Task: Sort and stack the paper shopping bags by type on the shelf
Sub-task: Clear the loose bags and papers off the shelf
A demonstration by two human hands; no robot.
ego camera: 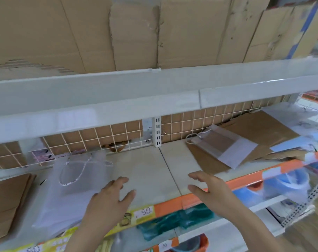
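Both hands, the left hand (110, 195) and right hand (209, 190), hover open-fingered over the shelf (145, 171), gripping nothing. A white bag (72, 188) lies flat by the left hand, another white-and-brown bag (225, 144) on brown cardboard sheets (260, 130) farther right. The upper shelf rail (100, 104) overhangs, with cardboard boxes (136, 33) above.

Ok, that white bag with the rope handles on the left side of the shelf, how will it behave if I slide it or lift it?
The white bag lies flat and thin, so it is probably light and should slide easily on the smooth shelf. Lifted by one edge it would likely flop. Its loose rope handles may dangle or snag.
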